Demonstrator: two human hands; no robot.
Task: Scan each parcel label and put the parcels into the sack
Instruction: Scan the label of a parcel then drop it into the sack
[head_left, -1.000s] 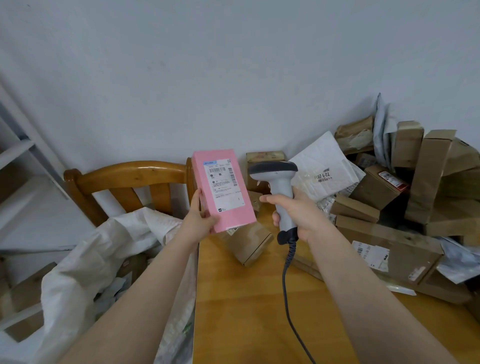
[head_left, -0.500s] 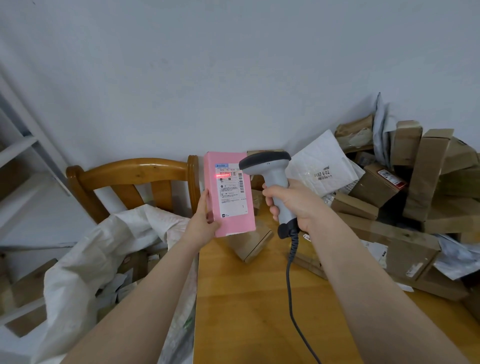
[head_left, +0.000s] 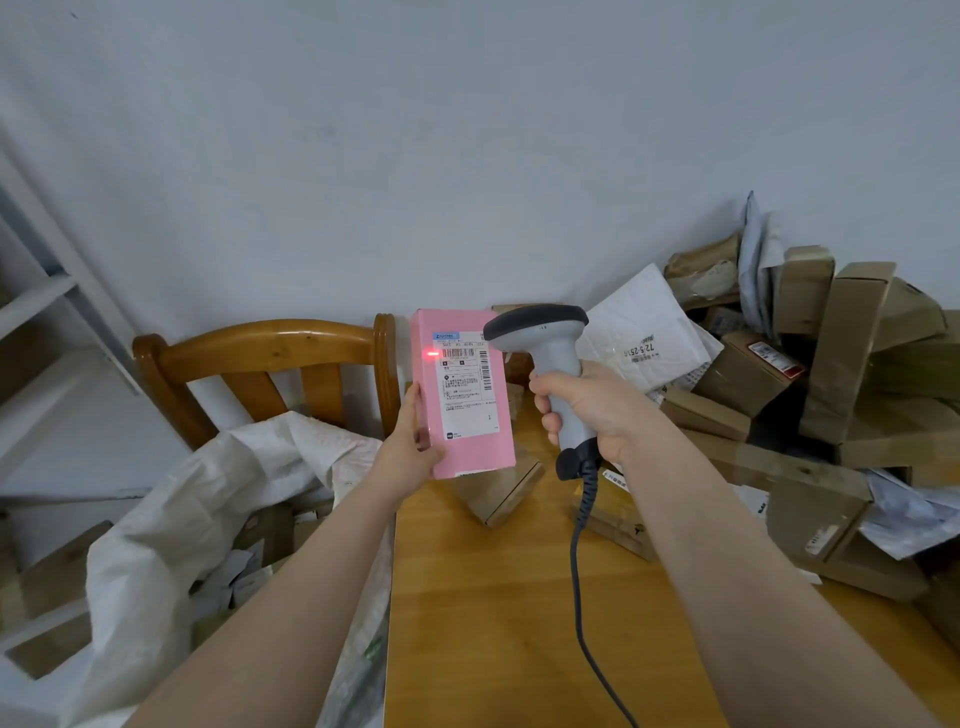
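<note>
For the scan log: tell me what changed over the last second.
The left hand straightened the tilted pink parcel upright and brought it nearer the scanner. A red scan light now shows at the left end of the barcode; a second ago there was none. Unchanged: both grips, the right hand on the scanner, the sack, the parcel pile.

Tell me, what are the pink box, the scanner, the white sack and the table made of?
Pink box: probably cardboard, smooth pink finish, sharp folded edges, paper label stuck on.
Scanner: grey plastic, matte moulded shell, darker top.
White sack: looks like woven plastic, crinkly and floppy; weave is hard to see.
Table: wood, glossy orange-brown varnish with visible grain.
</note>
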